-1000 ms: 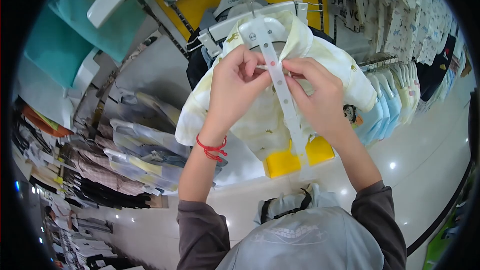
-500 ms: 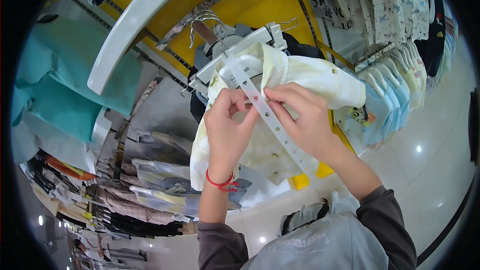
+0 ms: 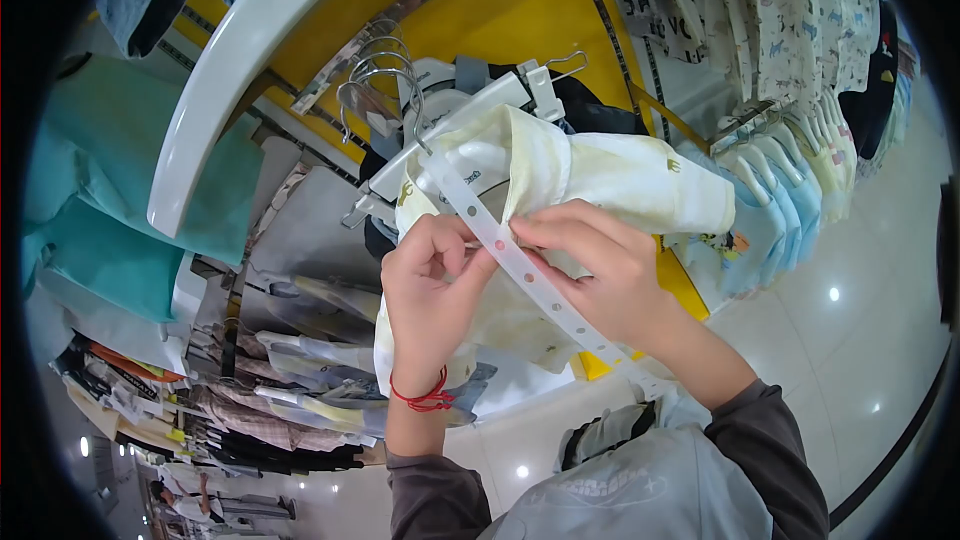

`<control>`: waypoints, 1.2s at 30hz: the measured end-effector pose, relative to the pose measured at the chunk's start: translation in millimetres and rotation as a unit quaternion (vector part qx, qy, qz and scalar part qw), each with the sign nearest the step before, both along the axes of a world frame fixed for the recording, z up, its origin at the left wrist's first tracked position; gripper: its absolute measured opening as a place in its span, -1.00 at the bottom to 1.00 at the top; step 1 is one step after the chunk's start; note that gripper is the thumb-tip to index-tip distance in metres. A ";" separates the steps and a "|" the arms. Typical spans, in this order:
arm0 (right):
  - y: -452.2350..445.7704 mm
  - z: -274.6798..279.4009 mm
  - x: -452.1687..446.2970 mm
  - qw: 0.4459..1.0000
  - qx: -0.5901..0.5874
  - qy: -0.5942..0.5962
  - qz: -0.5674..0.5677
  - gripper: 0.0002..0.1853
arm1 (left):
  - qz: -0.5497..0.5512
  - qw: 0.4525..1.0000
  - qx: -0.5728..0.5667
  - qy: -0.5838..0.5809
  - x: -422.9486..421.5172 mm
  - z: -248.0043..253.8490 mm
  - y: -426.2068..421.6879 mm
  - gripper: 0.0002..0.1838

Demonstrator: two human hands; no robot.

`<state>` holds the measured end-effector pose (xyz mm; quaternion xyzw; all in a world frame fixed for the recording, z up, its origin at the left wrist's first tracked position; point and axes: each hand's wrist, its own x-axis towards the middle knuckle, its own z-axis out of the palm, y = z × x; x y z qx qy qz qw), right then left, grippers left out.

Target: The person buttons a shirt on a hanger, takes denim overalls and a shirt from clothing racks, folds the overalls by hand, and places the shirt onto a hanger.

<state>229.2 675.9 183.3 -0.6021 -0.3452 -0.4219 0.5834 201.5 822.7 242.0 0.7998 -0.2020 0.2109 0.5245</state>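
A pale yellow and white child's shirt with small animal prints hangs on a white hanger, its collar toward the rack. From the hanger's hook a translucent strip with a row of dots runs down across the shirt's front, between my hands. My left hand is closed in a pinch at the shirt's front edge, left of the strip. On the other side, my right hand pinches the front edge just below the collar. The strip and fingers partly hide both fingertips and the cloth between them.
Behind the shirt are white clip hangers and dark garments on a yellow-backed rack. A curved white bar crosses the upper left. Teal clothing hangs left, light blue shirts right. A person stands far off at lower left.
Shirt, strip and both hands sit slightly lower and further left in view, as the view shifts. Both hands keep their pinch close to the strip.
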 end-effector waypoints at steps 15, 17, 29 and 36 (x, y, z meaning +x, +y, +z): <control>1.8 -2.5 11.4 0.998 0.047 -0.043 -0.013 -0.72 | 0.021 0.999 -0.037 0.019 2.0 -2.7 -3.8 -0.59; 2.3 -2.4 10.2 0.998 0.049 -0.021 0.014 -0.73 | 0.055 0.998 0.001 -0.008 0.1 -5.5 -3.9 -0.57; -2.1 -0.3 2.6 0.983 0.096 0.070 0.140 -0.76 | 0.085 0.993 0.058 -0.064 -6.6 0.2 -19.6 -0.55; 0.8 0.8 5.0 0.986 0.089 0.064 0.125 -0.77 | 0.052 0.998 0.043 -0.019 -7.1 3.0 -19.2 -0.64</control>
